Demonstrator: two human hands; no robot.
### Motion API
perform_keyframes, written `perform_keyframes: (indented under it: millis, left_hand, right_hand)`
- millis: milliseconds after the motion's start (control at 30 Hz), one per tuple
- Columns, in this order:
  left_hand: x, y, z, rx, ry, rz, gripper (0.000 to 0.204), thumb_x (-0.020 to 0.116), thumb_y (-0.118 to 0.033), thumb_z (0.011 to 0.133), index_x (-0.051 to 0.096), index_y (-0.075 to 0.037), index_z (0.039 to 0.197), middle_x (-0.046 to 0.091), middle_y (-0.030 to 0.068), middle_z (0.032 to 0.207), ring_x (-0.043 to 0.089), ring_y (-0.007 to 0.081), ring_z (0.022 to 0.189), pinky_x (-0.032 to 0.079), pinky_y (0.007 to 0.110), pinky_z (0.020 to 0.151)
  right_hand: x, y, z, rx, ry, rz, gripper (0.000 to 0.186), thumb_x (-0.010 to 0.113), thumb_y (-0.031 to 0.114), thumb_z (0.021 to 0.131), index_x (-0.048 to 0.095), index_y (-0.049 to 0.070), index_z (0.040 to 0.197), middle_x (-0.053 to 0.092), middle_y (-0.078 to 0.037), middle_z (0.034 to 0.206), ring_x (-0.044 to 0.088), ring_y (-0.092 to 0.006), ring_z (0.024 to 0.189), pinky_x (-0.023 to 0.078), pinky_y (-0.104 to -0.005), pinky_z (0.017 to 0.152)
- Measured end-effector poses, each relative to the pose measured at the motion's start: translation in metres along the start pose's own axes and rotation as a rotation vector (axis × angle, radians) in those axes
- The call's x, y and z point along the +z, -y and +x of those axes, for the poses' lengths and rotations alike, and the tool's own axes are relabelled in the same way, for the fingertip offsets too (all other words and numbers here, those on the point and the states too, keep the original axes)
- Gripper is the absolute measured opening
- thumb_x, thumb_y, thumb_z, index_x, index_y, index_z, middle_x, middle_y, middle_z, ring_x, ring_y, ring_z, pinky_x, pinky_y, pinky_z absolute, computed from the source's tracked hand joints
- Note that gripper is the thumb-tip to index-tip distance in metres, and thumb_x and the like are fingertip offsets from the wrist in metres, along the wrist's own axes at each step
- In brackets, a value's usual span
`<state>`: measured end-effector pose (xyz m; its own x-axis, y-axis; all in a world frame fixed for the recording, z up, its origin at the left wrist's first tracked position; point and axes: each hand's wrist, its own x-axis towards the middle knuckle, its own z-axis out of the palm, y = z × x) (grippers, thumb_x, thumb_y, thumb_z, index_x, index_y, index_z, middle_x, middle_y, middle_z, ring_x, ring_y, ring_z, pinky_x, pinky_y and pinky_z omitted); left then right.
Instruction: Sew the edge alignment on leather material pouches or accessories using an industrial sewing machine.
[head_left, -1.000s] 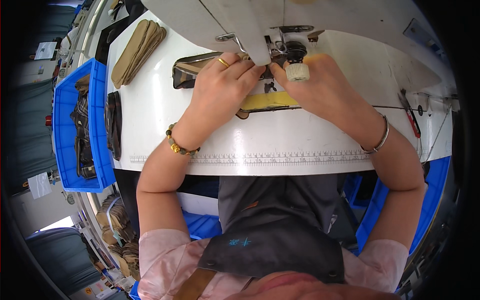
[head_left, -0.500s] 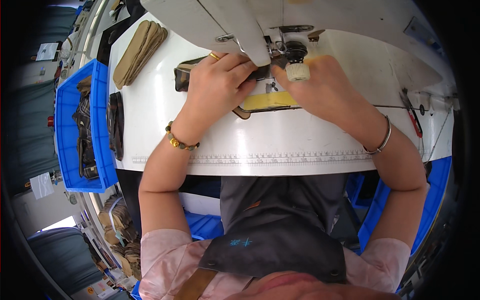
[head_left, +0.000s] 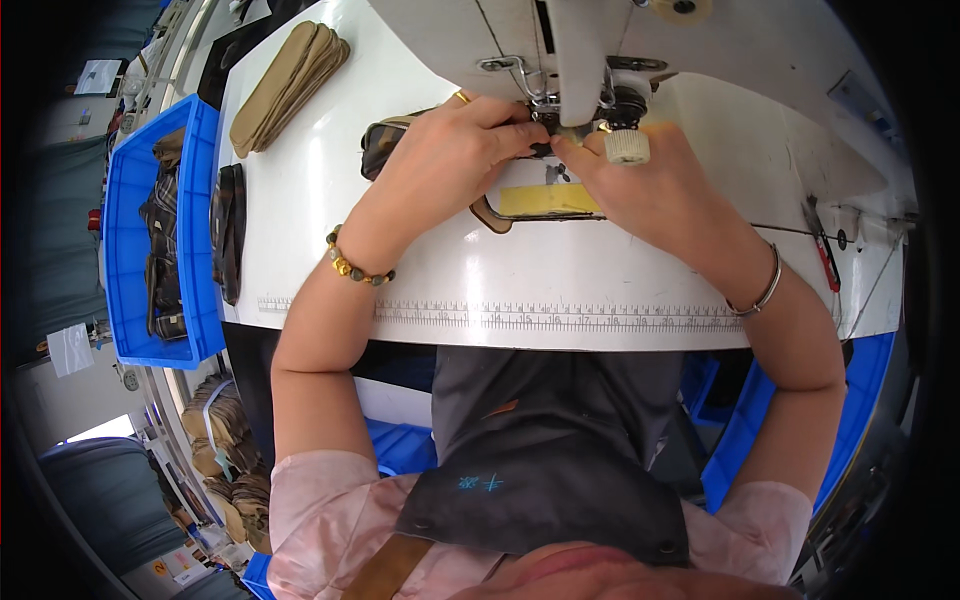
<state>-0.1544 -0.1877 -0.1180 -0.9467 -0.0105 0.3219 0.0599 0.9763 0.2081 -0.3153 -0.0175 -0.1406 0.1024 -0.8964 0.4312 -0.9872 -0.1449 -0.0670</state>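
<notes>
At the white sewing machine [head_left: 580, 85], my left hand [head_left: 455, 150] has its fingers curled onto a dark, patterned zippered piece [head_left: 380, 145] beside the presser foot. My right hand [head_left: 635, 185] meets it from the right, index finger and thumb closed in on the same piece by the needle area, partly hidden behind the white knob [head_left: 627, 147]. Below the fingers lie a yellow strip [head_left: 540, 200] and a tan-cornered, dark-edged piece [head_left: 492, 217]. What exactly each fingertip holds is partly hidden.
On the white table [head_left: 420, 275] are stacked tan pieces [head_left: 285, 85], dark strips [head_left: 228, 235], red-handled scissors [head_left: 828, 262] and a printed ruler. A blue bin [head_left: 120, 235] of dark pieces stands at the left; more blue bins [head_left: 860, 400] sit below the table.
The whole view has shifted slightly, with the machine appearing farther right. My left fingertips have moved a little right toward the presser foot; both hands stay on the piece.
</notes>
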Motion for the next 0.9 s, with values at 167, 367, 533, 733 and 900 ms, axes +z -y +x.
perform_keyframes:
  millis: [167,367,533,733,900]
  left_hand:
    - [0.003,0.0,-0.001,0.013,-0.053,0.075,0.028,0.071,-0.005,0.075,0.079,-0.014,0.1,0.07,0.0003,0.1,0.066,0.0233,0.088,0.055,0.034,0.078]
    - [0.008,0.008,0.002,0.06,-0.148,0.182,0.03,0.072,-0.007,0.072,0.08,-0.016,0.099,0.073,-0.002,0.098,0.067,0.0214,0.085,0.054,0.033,0.076]
    - [0.011,0.01,0.003,0.078,-0.191,0.185,0.029,0.072,-0.01,0.072,0.08,-0.017,0.1,0.073,-0.0021,0.097,0.067,0.0204,0.084,0.054,0.034,0.075]
    - [0.006,0.013,-0.015,0.204,-0.215,0.323,0.03,0.07,-0.011,0.072,0.077,-0.013,0.101,0.065,-0.0032,0.096,0.06,0.0174,0.081,0.053,0.029,0.07]
    - [-0.027,-0.025,-0.064,0.253,-0.413,0.417,0.034,0.071,-0.012,0.069,0.077,-0.01,0.102,0.065,-0.0021,0.093,0.057,0.015,0.078,0.049,0.028,0.063]
  right_hand:
    - [-0.001,0.002,0.0,-0.001,-0.039,0.0,0.01,0.07,0.016,0.083,0.076,0.009,0.081,0.064,-0.007,0.063,0.066,-0.0222,0.058,0.05,-0.0345,0.052]
    - [0.003,0.001,-0.001,0.007,-0.033,0.018,0.008,0.069,0.013,0.082,0.074,0.008,0.082,0.064,-0.007,0.063,0.066,-0.0218,0.059,0.051,-0.0345,0.053]
    - [0.001,0.001,0.0,-0.012,-0.055,-0.009,0.005,0.068,0.011,0.08,0.072,0.007,0.08,0.063,-0.007,0.061,0.066,-0.022,0.057,0.05,-0.0349,0.053]
    - [-0.01,0.008,0.002,-0.001,0.033,-0.101,0.008,0.065,0.012,0.081,0.071,0.007,0.079,0.065,-0.01,0.064,0.066,-0.0271,0.059,0.052,-0.0372,0.055]
    - [-0.029,0.025,-0.001,0.089,0.12,0.218,0.016,0.065,0.017,0.086,0.07,0.004,0.079,0.065,-0.013,0.067,0.067,-0.0308,0.065,0.051,-0.0414,0.056]
